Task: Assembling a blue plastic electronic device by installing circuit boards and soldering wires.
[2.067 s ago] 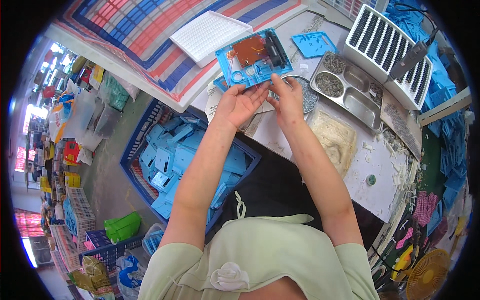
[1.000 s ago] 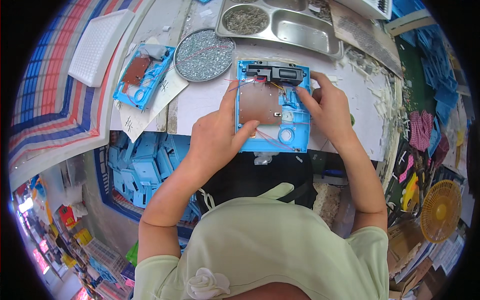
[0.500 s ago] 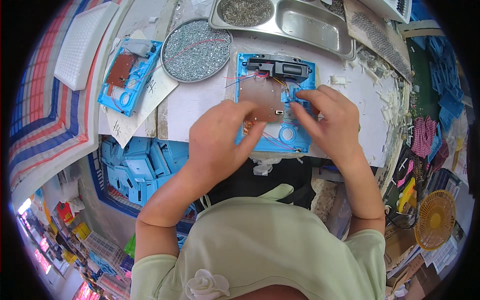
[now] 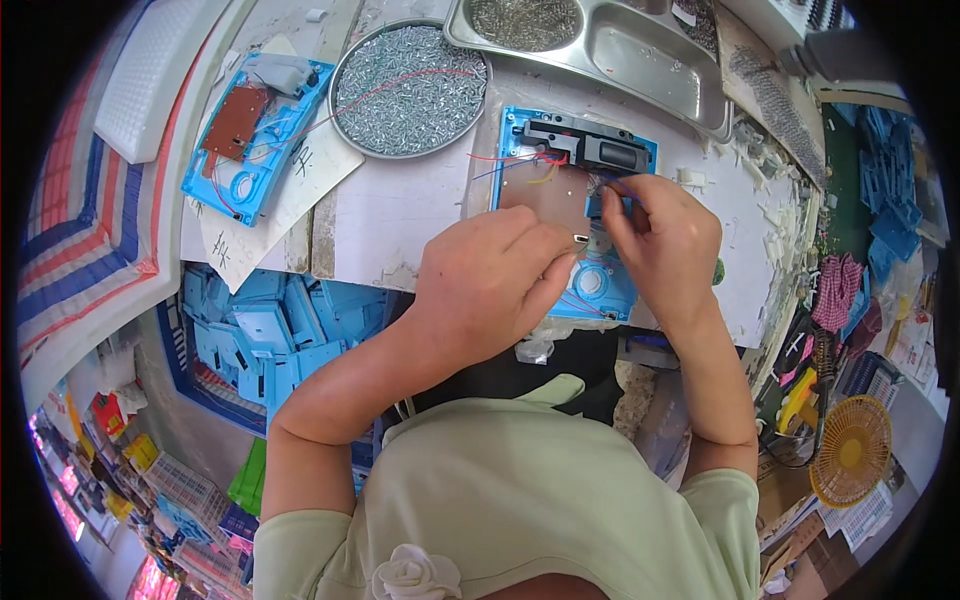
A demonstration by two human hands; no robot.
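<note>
Housing [image 4: 592, 281], blue, on worktop [image 4: 385, 225], long axis running away from body. Left hand [image 4: 488, 265] crosses its brown board [image 4: 545, 192]; right hand [image 4: 668, 240] nearer its right edge. Fingers bunched; can't tell whether either grip holds anything.

1 yellow fan [image 4: 851, 450], 1 checked cloth [image 4: 834, 293]

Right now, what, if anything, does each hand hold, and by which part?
The right hand seems to pinch a blue wire; which part is unclear. Left hand, over the brown board: cannot tell.
</note>
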